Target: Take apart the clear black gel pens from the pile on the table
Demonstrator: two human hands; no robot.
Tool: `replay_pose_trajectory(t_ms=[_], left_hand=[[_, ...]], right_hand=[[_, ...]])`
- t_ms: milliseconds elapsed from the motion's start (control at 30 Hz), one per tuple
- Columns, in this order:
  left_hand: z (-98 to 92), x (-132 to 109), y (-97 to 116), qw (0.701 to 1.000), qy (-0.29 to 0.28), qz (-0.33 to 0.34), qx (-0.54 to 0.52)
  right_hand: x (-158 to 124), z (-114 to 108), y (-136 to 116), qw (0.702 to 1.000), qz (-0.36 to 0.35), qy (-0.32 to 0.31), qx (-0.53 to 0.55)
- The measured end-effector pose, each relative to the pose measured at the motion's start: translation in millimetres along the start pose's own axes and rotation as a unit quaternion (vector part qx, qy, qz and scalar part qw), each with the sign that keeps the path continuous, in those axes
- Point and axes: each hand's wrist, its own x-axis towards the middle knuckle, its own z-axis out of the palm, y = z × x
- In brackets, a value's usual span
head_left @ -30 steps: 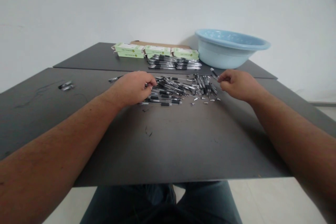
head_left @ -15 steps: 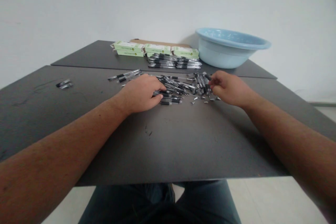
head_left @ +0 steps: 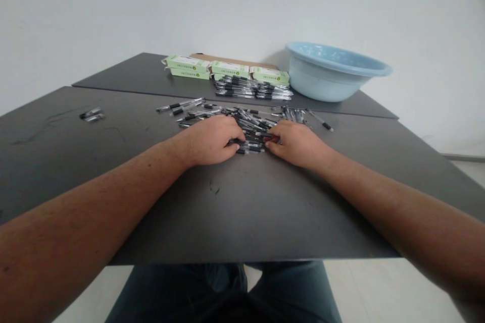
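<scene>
A loose heap of black and clear pens (head_left: 250,123) lies in the middle of the dark table (head_left: 242,202). My left hand (head_left: 212,139) rests on the near left side of the heap, fingers curled over several pens. My right hand (head_left: 297,142) lies on the heap's near right side, fingers bent down onto the pens, its fingertips close to those of the left hand. What each hand grips is hidden under the fingers.
A neat stack of pens (head_left: 252,88) lies farther back, in front of green boxes (head_left: 227,69). A light blue basin (head_left: 333,71) stands at the back right. Two small pen parts (head_left: 91,114) lie far left. One pen (head_left: 322,122) lies apart on the right.
My right hand has moved left and nearer, from the heap's right end to beside my left hand. My left hand slid slightly right and nearer. The view tilted a little.
</scene>
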Motion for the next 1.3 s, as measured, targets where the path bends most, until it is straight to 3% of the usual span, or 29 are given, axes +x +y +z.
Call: replay_pose_trajectory(t_ms=[533, 867, 1000, 1133, 1300], left_hand=[[1.0, 1.0, 1.0, 1.000, -0.010, -0.006, -0.009], [-1.2, -1.3, 1.8, 1.000, -0.004, -0.010, -0.006], [-4.3, -1.6, 3.8, 0.999, 0.031, -0.021, 0.000], [-8.2, -2.5, 7.5, 0.993, 0.093, -0.073, -0.006], [-8.2, -0.6, 18.9, 0.963, 0.155, -0.173, -0.138]], right_hand=[[3.7, 8.3, -10.2, 0.998, 0.035, -0.021, -0.047], [-13.0, -11.1, 3.8, 0.996, 0.080, 0.016, -0.043], [-23.1, -19.5, 15.2, 0.995, 0.089, 0.043, -0.030], [-27.8, -30.9, 18.3, 0.990, 0.125, 0.067, 0.024], [-32.6, -37.4, 2.6, 0.981, 0.124, 0.059, 0.134]])
